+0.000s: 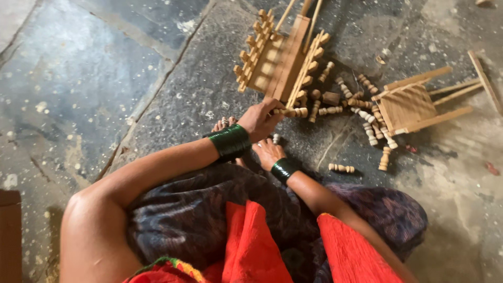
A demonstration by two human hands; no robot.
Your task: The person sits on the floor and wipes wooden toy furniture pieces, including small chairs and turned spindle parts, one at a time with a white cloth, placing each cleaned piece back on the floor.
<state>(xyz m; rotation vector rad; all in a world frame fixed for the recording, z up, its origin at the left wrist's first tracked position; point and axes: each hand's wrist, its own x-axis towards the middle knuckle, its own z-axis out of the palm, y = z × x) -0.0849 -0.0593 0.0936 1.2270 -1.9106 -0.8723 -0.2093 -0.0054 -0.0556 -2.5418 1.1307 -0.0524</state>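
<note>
My left hand (260,119) reaches forward and grips a small turned wooden spindle (294,112) at the foot of a wooden frame (280,60) lined with rows of pegs. My right hand (268,152) rests low near my foot, fingers curled by a small pale piece (275,139); whether it holds it is unclear. Green bangles circle both wrists. Several loose turned spindles (361,107) lie scattered to the right of the frame.
A second small wooden frame with a woven panel (407,106) lies at the right, long sticks jutting from it. One spindle (341,168) lies alone near my right forearm. The floor is rough grey stone with cracks. My lap is covered in dark and red cloth.
</note>
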